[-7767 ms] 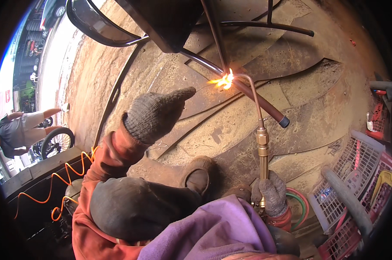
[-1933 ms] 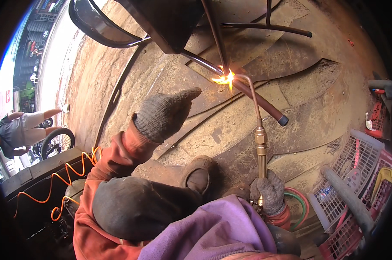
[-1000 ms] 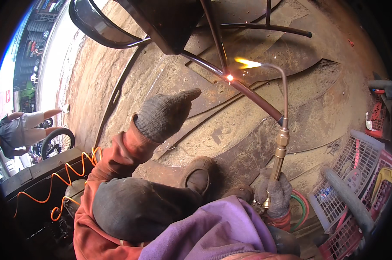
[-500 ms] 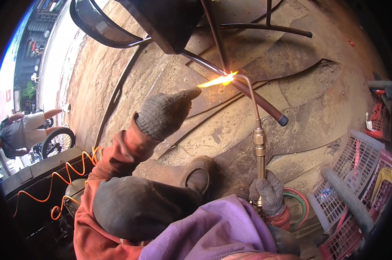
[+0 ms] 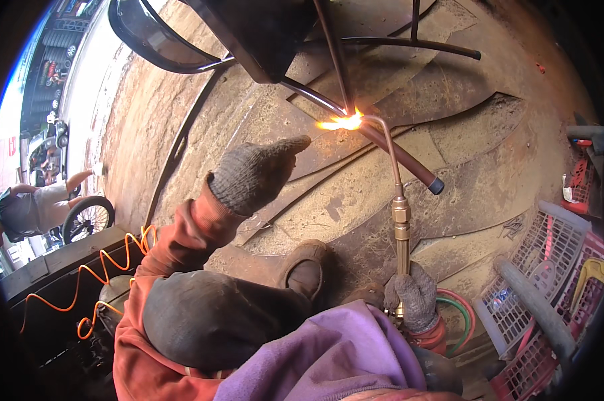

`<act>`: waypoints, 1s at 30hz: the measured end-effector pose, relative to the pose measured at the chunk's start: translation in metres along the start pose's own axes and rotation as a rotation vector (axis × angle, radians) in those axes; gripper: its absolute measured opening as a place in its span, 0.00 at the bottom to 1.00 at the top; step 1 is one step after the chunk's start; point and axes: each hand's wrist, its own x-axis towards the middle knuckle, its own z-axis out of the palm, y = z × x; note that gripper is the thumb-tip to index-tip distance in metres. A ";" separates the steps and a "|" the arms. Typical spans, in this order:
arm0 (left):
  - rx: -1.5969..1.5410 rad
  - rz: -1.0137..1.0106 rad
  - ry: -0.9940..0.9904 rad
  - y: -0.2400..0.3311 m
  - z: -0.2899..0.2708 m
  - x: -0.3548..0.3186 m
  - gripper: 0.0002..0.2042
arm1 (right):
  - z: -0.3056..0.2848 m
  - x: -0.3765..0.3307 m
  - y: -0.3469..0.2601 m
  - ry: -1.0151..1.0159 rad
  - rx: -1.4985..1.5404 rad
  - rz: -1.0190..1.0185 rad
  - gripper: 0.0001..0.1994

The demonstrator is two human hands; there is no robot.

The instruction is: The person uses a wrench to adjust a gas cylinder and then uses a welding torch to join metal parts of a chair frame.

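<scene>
My right hand [image 5: 414, 297], in a grey knit glove, is wrapped round the brass handle of a gas torch [image 5: 401, 234]. Its bent copper tip ends in a yellow-orange flame [image 5: 344, 121], which plays at a joint of dark metal tubing. One tube [image 5: 409, 166] with a capped end runs from there toward the lower right. My gloved left hand [image 5: 255, 174] hangs left of and below the flame, fingers pressed together and apart from the tubing. Whether anything is inside them is hidden. The tubing belongs to a tipped-over dark chair [image 5: 252, 27] at the top.
Overlapping rusty metal sheets [image 5: 462, 194] cover the floor. Plastic baskets [image 5: 542, 254] with tools stand at the right, near red and green hoses [image 5: 464, 324]. An orange coiled hose [image 5: 81, 271] lies at the left. Beyond it are a bicycle wheel [image 5: 89, 220] and a person [image 5: 31, 210].
The flame is shorter and its tail no longer reaches my left glove. My hands and the torch have hardly moved. In the left background the person has shifted slightly and a vehicle has appeared.
</scene>
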 end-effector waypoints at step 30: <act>-0.050 -0.020 0.005 -0.003 0.002 0.001 0.19 | 0.002 0.000 -0.001 -0.007 -0.071 -0.032 0.14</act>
